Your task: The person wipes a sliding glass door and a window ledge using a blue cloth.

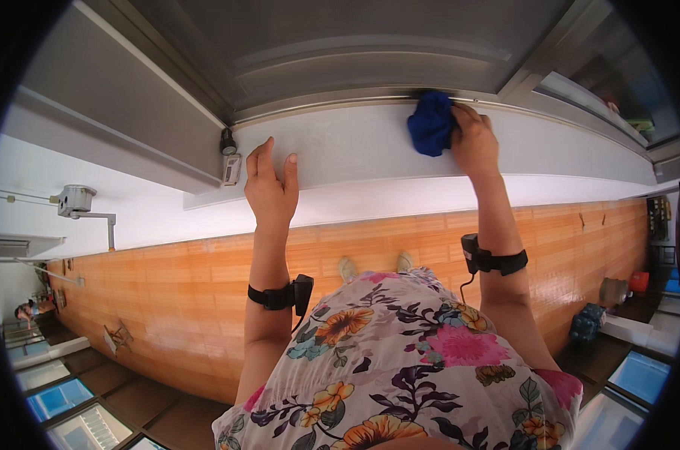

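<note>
A bunched dark blue cloth (432, 125) is in my right hand (475, 139), pressed against the white window sill (351, 140) where it meets the metal window track (340, 102). Fingers of that hand are partly hidden behind the cloth. My left hand (271, 183) holds nothing; its thumb and fingers are apart over the sill's left part. Close to that hand, in the sill's corner, stand a small black cylindrical object (227, 142) and a small white box-like item (232, 170). Dark window panes (374, 34) rise beyond the track.
A grey metal crank box (76, 200) juts from the white wall at left. A small wooden stool (117, 337) stands on the wood-look floor (177, 287). Water jugs (587, 322) and a red container (638, 282) are at right. Another person (27, 311) is far left.
</note>
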`<act>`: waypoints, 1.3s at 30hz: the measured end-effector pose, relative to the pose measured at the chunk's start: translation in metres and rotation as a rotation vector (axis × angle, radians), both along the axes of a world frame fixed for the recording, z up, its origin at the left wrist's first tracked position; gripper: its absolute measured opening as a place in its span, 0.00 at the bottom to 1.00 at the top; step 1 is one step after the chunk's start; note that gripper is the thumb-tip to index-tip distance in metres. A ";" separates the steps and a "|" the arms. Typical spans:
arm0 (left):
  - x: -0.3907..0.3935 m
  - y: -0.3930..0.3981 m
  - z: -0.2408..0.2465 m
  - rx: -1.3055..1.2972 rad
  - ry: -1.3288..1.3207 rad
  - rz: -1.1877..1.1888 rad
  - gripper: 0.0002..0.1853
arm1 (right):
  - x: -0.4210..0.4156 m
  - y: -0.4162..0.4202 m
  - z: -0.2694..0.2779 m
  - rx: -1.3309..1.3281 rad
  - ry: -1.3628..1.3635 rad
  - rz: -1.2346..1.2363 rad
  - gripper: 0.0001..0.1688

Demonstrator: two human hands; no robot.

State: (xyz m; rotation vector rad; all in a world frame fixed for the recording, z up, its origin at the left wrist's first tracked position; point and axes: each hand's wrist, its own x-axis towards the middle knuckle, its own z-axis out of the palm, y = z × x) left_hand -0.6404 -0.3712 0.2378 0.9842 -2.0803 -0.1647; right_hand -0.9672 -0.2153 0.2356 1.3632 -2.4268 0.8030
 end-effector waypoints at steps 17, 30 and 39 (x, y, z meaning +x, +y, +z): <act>-0.018 0.008 -0.009 -0.251 -0.130 0.136 0.06 | 0.084 -0.086 0.004 -0.037 -0.104 -0.002 0.23; -0.016 0.021 -0.014 -0.090 -0.194 0.018 0.11 | -0.015 -0.068 -0.032 -0.423 0.203 0.086 0.18; -0.014 0.010 -0.002 -0.176 -0.201 -0.009 0.08 | -0.020 -0.080 -0.044 -0.436 0.327 -0.013 0.17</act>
